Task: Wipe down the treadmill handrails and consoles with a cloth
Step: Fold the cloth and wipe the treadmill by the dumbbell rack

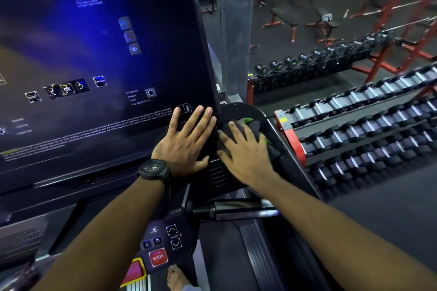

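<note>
The treadmill console [99, 59] fills the left of the view, a large dark panel with blue reflections and printed labels. My left hand [186, 139], with a black watch on its wrist, lies flat with straight fingers on the console's lower right corner. Just to its right, my right hand [243, 151] presses a dark cloth with green patches [250, 123] onto the black side tray [238, 108] beside the console. A short black and chrome handgrip [236, 212] sticks out below the hands. Most of the cloth is hidden under my right hand.
Below the handgrip sits a small control pad with speed arrows [172, 236] and a red STOP button [158, 257]. A bare foot [176, 277] stands on the treadmill deck. Long racks of dumbbells [354, 130] run close along the right, with red weight benches [290, 21] farther back.
</note>
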